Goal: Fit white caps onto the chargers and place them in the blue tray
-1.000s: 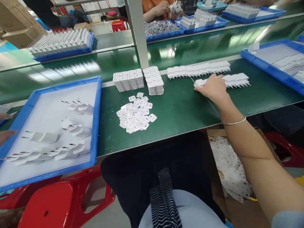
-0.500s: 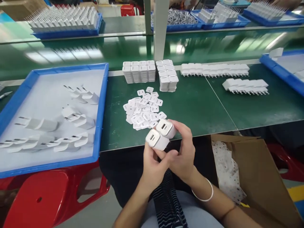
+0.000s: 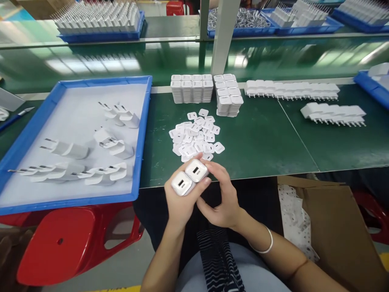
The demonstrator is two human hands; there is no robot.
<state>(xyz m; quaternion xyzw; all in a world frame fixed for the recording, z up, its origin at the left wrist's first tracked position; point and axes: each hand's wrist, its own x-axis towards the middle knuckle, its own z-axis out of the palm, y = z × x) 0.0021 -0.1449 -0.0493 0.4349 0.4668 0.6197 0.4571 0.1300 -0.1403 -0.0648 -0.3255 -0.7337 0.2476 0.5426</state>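
Hands at lower centre: left hand (image 3: 179,198) and right hand (image 3: 223,198) together grip two chargers (image 3: 190,177) below loose labels (image 3: 197,136).

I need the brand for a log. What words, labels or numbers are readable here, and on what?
None can be read.
Stacked white square covers on the green bench: dark marks on top, too blurred to read.
Two white charger blocks held by the left hand and right hand: no print visible.
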